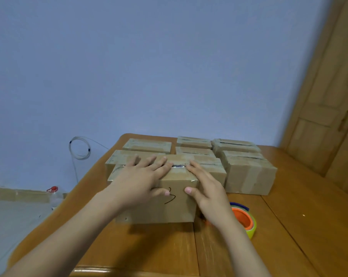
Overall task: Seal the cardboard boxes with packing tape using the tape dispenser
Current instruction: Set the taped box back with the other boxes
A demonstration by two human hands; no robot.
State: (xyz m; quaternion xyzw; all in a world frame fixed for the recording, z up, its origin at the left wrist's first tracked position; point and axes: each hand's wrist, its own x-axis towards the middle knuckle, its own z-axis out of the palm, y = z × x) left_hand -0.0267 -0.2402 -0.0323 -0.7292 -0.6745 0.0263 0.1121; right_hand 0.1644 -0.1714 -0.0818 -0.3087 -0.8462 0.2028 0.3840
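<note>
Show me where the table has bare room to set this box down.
Bare table right of the tape dispenser, and the near strip in front of the marked box. The back is crowded with cardboard boxes.

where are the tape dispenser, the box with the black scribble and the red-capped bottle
tape dispenser (242, 220): head view, on its orange hub
box with the black scribble (166, 213): head view, on its front face below the scribble
red-capped bottle (53, 189): head view, on the red cap

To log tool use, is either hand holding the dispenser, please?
No, the dispenser lies on the table; the left hand and right hand rest on the box.
</note>
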